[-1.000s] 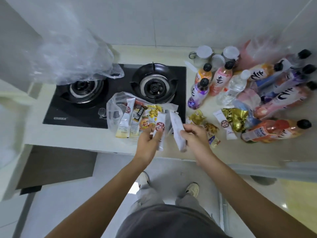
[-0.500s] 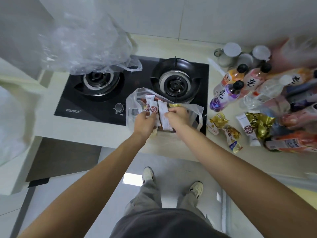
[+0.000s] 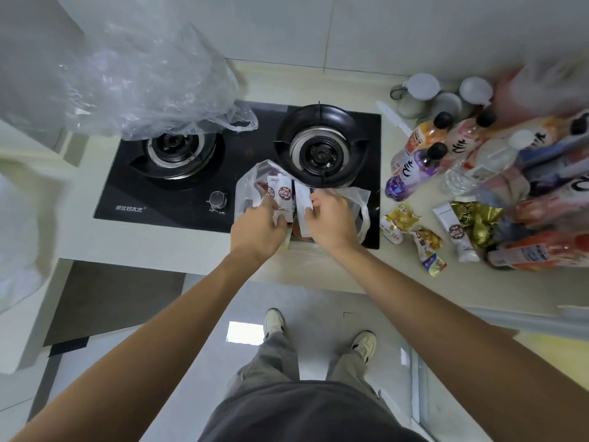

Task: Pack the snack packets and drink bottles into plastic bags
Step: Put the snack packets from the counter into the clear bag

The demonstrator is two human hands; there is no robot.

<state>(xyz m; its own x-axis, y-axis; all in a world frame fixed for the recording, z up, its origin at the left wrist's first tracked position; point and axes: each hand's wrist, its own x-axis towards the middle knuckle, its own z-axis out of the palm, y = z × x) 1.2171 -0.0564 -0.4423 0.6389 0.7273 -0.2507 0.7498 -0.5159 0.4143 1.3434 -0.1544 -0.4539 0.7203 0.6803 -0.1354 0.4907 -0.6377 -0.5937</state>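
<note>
Left hand (image 3: 258,224) pinches two sachets (image 3: 280,196), right hand (image 3: 331,218) pinches one, over the bag (image 3: 357,199) at the counter's front edge. I'd drop them in flat, deep past the handles so they don't slide out.

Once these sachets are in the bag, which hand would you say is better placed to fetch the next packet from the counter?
Probably the right hand: the loose white sachet and gold packets lie on its side, while the left hand would have to cross over.

Bare forearms, dark grey top (image 3: 306,413), grey trousers (image 3: 280,355), 2 cream shoes (image 3: 274,320).
</note>
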